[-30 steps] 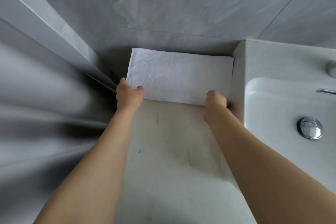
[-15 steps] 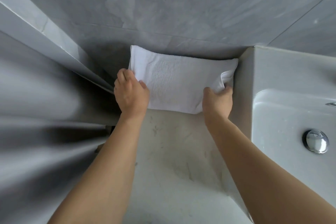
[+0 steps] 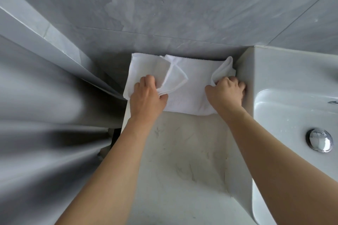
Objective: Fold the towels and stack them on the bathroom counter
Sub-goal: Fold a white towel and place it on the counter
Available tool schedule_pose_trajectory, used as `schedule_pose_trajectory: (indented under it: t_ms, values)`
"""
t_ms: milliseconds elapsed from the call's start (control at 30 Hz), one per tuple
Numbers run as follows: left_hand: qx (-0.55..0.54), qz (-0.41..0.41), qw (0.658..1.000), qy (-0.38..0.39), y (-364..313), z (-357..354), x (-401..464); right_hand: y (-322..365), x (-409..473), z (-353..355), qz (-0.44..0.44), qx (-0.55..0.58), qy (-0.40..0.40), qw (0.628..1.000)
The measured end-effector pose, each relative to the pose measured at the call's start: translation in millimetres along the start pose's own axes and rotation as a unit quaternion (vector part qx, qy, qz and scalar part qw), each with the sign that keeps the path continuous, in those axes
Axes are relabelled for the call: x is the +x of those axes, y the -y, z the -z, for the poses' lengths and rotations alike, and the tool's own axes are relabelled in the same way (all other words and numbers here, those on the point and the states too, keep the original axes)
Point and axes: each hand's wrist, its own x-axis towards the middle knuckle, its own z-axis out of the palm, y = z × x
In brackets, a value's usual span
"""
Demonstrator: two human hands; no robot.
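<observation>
The white towel lies at the back of the bathroom counter, against the grey tiled wall, with its long axis running left to right — from the counter's left edge to the side of the washbasin. Both hands sit at its near side, one at each end. The left hand pinches a loose hemmed corner between thumb and curled fingers; the right hand is clenched round the right end, where a flap stands up in a loop, just beside the basin wall. Neither hand is clearly nearer the cloth's middle, so the coming fold likely turns on which end travels across, along that long axis. The towel looks soft and limp, partly folded in layers, its top layer rumpled, with a stitched border showing on the lifted corner.
</observation>
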Motion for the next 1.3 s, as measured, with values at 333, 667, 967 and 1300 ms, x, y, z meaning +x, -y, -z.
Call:
schedule_pose_trajectory:
  t_ms: [333,667,967,1300]
  values:
    - [-0.031,0.217,0.973,-0.067,24.6,2.9,14.5,-5.0,-10.3,-3.7,0.068,0.007,-0.003,0.998]
    - [-0.082,0.255,0.961,-0.074,34.7,-2.7,-12.5,-10.3,-9.0,-3.9,0.105,0.058,-0.019,0.993]
    - [-0.317,0.398,0.861,0.001,34.8,20.7,0.2,-13.6,-12.6,3.3,-0.066,0.209,0.021,0.975]
    - [-0.368,0.425,0.824,0.068,60.7,39.0,-26.8,-20.3,-20.2,-2.9,-0.075,0.176,0.103,0.976]
